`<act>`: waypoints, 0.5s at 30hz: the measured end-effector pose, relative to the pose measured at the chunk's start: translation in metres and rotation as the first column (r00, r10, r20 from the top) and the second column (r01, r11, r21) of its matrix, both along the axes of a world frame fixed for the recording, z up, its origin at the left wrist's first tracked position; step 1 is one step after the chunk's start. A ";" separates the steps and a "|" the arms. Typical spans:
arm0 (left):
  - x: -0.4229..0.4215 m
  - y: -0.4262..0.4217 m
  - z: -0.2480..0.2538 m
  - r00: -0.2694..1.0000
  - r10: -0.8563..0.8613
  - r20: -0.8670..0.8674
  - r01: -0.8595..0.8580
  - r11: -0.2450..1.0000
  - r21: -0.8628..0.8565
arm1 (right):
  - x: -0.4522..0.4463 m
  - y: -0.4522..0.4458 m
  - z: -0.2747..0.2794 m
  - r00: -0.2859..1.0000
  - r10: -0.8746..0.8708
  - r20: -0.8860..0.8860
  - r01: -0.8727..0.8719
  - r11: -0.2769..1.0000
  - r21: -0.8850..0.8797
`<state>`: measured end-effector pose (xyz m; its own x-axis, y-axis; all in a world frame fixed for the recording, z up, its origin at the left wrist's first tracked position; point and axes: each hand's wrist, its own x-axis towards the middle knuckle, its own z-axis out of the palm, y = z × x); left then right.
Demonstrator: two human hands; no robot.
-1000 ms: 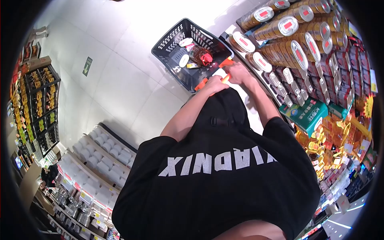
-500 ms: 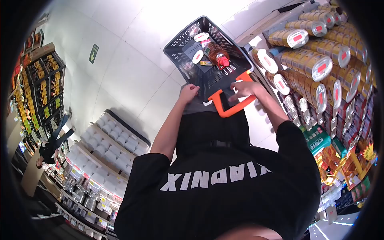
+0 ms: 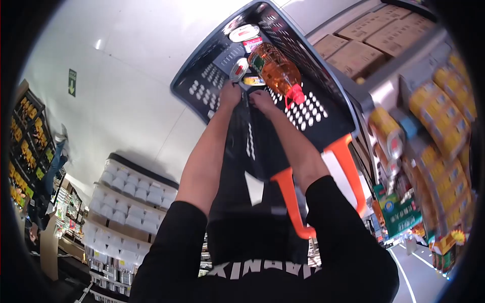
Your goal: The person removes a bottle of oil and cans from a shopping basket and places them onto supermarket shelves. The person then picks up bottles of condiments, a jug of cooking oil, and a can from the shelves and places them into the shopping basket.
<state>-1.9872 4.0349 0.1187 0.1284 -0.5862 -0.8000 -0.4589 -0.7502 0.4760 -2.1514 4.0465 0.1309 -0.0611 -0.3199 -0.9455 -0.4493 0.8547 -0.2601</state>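
1. Pale, glossy tile is laid as the floor (image 3: 126,76), cut by thin joints and marked with a green arrow sign (image 3: 72,83).
2. Goods are ranked on both sides: white rounded items (image 3: 129,187) in curved rows at left; at right, brown cardboard cartons (image 3: 353,56), a green printed pack (image 3: 398,214) and yellow-wrapped stacks (image 3: 444,111), blurred. At far left, a person (image 3: 53,166) is partly seen.
3. Black cloth is worn as a shirt (image 3: 262,283), printed with white block letters.
4. Dark plastic is moulded into a deep basket (image 3: 316,55), its walls pierced by rounded holes. Its angular orange handle (image 3: 291,199) is swung out toward the shirt.
5. Both bare hands are reached over the basket's near part. The left hand (image 3: 230,95) is curled, its grip mostly closed just below the lower tin; the right hand (image 3: 261,101) is placed beside it, fingers bent inward. Whether anything is pinched by either grip cannot be told.
6. Amber liquid is held in a clear, ribbed bottle (image 3: 277,68) laid aslant in the basket, its red cap (image 3: 294,94) pointed toward the handle.
7. Two pale oval-lidded tins, the upper tin (image 3: 244,33) and the lower tin (image 3: 239,69), are set left of the bottle, with a pink-labelled pack (image 3: 252,44) between them and a small yellow item (image 3: 253,81) near the hands.
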 end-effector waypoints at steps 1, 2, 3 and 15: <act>-0.004 -0.007 -0.036 0.999 0.050 0.019 -0.050 0.998 0.025 | 0.002 -0.007 -0.036 0.999 -0.030 -0.016 0.030 0.999 -0.014; -0.011 -0.006 -0.067 0.995 0.093 0.039 -0.096 0.994 0.057 | 0.003 -0.008 -0.067 0.997 -0.065 -0.032 0.064 0.998 -0.021; -0.013 -0.019 -0.077 0.999 0.034 0.035 -0.039 0.987 0.157 | 0.004 -0.010 -0.091 0.994 -0.101 -0.048 0.099 0.995 -0.032; -0.036 -0.015 -0.209 1.000 0.021 -0.023 -0.016 0.982 0.189 | 0.027 -0.020 -0.237 0.898 -0.439 -0.015 0.427 0.880 -0.206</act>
